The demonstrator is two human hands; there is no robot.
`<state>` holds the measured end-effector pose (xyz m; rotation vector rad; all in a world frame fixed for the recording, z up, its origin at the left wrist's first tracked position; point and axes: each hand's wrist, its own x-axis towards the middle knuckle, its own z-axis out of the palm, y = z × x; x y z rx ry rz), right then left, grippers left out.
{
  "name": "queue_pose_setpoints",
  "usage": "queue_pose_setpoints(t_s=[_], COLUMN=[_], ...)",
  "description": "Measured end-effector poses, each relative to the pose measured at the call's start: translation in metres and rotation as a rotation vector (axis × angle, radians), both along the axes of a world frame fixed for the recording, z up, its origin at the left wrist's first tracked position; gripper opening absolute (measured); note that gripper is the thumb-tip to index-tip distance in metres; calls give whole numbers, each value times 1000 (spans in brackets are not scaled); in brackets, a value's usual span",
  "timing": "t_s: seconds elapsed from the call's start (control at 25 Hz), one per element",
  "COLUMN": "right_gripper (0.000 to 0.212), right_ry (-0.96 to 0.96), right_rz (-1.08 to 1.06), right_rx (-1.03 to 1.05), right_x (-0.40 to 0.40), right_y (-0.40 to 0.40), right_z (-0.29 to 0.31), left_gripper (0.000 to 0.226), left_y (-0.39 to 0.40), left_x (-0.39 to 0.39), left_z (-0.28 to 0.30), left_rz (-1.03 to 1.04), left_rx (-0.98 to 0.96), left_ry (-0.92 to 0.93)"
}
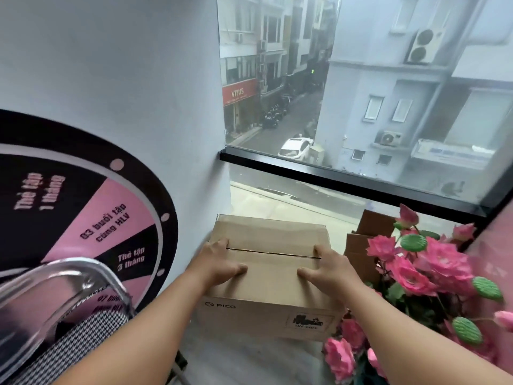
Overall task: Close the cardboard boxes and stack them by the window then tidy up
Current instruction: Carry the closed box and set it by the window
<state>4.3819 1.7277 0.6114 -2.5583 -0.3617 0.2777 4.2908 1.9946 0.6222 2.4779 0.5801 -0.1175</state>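
Both hands press flat on the closed top of one cardboard box (270,262): the left hand (222,263) lies on the left side with its fingers spread over the flap seam, the right hand (326,266) on the right side, fingers likewise straight and laid across the seam, so neither grip curls round anything. That box sits on the floor in the corner, just below the window (361,93), its far edge near the glass and its left side close to the wall. Its front face carries a printed PICO mark and a dark label. A second cardboard box (369,232) stands just to the right, flaps up, partly hidden by pink artificial flowers (416,262); two boxes can be counted in all. On the left wall hangs one black-and-pink prize wheel (83,218), and one clear-backed chair (55,301) with a chequered seat fills the lower left.
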Motion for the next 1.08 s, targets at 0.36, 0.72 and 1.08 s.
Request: queue_pose_setpoints(t_s=[0.36,0.72,1.08], right_gripper=[44,50,80], right_ry=[54,198,319], right_rz=[-6,-116,-199], right_rx=[0,-48,18], right_x=[186,319,410], right_y=[91,184,238], right_z=[-36,-103,-219], left_gripper=[82,87,89], left_y=[90,200,269], left_x=[185,362,487], left_z=[-34,-111,-213], left_rz=[97,32,-24], left_rx=[-86,-115,-71], left_ry=[10,70,79])
